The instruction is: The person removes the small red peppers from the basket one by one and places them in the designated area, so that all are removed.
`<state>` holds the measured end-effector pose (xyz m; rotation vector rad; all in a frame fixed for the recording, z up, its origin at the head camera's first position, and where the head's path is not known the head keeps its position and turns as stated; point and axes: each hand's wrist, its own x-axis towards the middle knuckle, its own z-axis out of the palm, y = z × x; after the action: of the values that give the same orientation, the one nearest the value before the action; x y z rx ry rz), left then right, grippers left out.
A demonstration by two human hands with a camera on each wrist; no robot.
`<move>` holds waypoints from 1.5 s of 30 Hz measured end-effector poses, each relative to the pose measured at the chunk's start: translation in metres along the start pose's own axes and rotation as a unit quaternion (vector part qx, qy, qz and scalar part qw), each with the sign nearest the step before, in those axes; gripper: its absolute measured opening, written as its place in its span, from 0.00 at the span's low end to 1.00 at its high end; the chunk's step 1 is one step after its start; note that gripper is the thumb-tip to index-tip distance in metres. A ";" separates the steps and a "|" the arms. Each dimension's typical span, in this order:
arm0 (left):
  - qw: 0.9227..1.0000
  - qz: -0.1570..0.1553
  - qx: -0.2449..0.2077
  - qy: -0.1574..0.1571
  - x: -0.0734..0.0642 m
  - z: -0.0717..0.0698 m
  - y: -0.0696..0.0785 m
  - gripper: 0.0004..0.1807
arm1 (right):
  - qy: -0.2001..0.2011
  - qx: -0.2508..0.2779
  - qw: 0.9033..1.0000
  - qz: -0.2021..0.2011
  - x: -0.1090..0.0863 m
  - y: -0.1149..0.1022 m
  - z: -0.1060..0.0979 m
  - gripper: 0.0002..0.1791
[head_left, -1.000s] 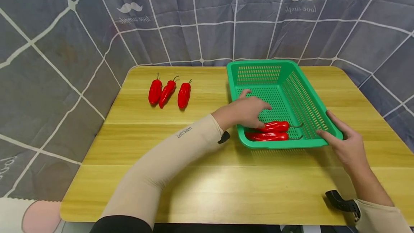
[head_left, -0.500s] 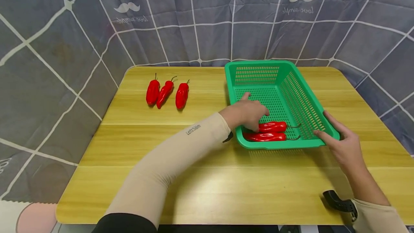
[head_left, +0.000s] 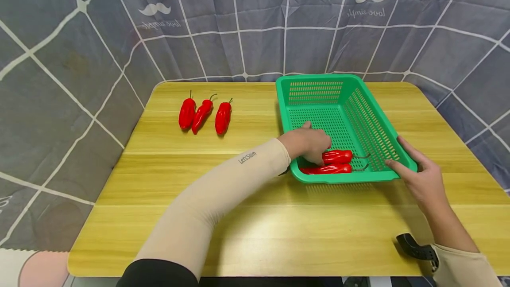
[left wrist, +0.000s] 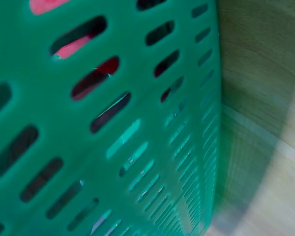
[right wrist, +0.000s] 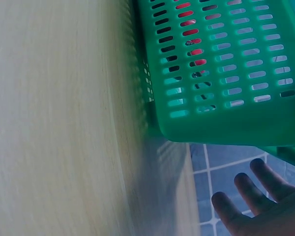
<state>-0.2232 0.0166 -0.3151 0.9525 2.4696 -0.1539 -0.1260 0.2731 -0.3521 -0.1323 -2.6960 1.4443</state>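
Near the front of the green plastic basket (head_left: pixel 354 177) lie two red chili peppers side by side, their stems to the right. My left hand (head_left: pixel 311 144) reaches over the basket's left rim and grips the left end of the farther chili pepper (head_left: pixel 338 156); its fingertips are hidden. The nearer chili pepper (head_left: pixel 332 169) lies just in front of it. At the front right corner, my right hand (head_left: pixel 424 174) holds the basket rim, thumb inside and fingers outside. Through the slots of the green basket (right wrist: pixel 226 123), red shows in the right wrist view.
Three more red chili peppers (head_left: pixel 222 118) lie apart from the basket at the back left of the wooden table (head_left: pixel 311 234). A grey curtain (head_left: pixel 263 21) with white lines hangs behind the table and along its sides.
My left hand has moved slightly right and lower into the basket, and its spread fingers have closed on the farther chili pepper. My right hand stays on the basket rim.
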 end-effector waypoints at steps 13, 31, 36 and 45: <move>0.999 0.004 0.002 0.032 -0.003 0.001 -0.001 0.10 | -0.001 -0.018 1.000 0.004 0.000 -0.001 0.000 0.35; 0.988 -0.018 -0.044 0.150 -0.017 -0.006 -0.012 0.11 | -0.006 -0.003 1.000 0.004 0.000 -0.001 0.001 0.35; 0.977 -0.012 -0.084 0.196 -0.030 -0.013 -0.024 0.15 | -0.006 0.007 1.000 0.003 0.000 -0.002 0.000 0.35; 0.943 -0.015 -0.170 0.287 -0.060 -0.015 -0.052 0.20 | -0.004 0.003 1.000 0.005 -0.001 -0.002 -0.001 0.35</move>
<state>-0.2251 -0.0549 -0.2769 0.8933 2.8905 0.6084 -0.1250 0.2727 -0.3500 -0.1391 -2.7011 1.4577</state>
